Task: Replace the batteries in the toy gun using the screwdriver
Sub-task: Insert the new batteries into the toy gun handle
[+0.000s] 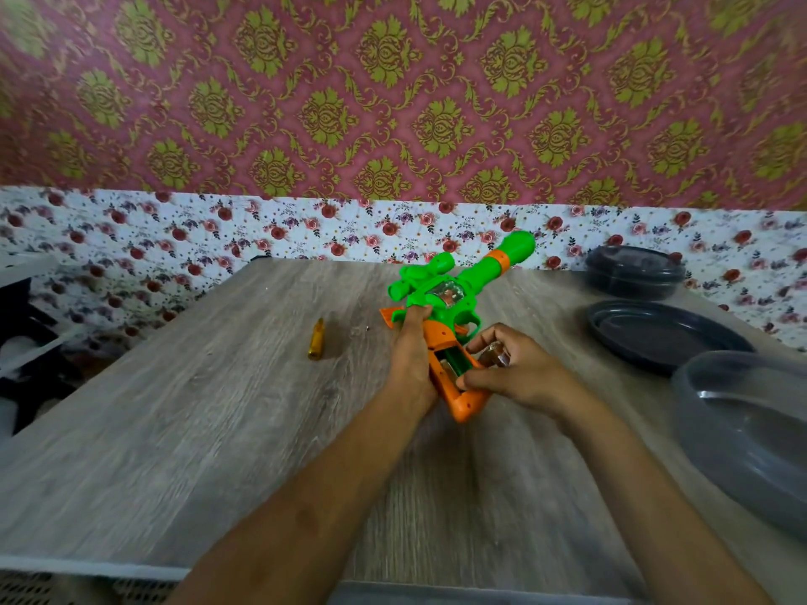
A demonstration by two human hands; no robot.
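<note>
Two bare hands work at a glossy plastic toy gun (454,307), green in the barrel and orange in the grip, on the grey wood-grain surface (196,430). Our left hand (410,355) clasps the grip's side, its fingers closed round the gun. Our right hand (511,369) pinches small batteries (492,358) just beside the open, rectangular battery compartment (456,362). A short amber screwdriver (316,339) lies apart on the left. At right sit a dark lidded container (633,272), a shallow dark dish (663,334) and a translucent bowl (742,434); we cannot tell their contents.
</note>
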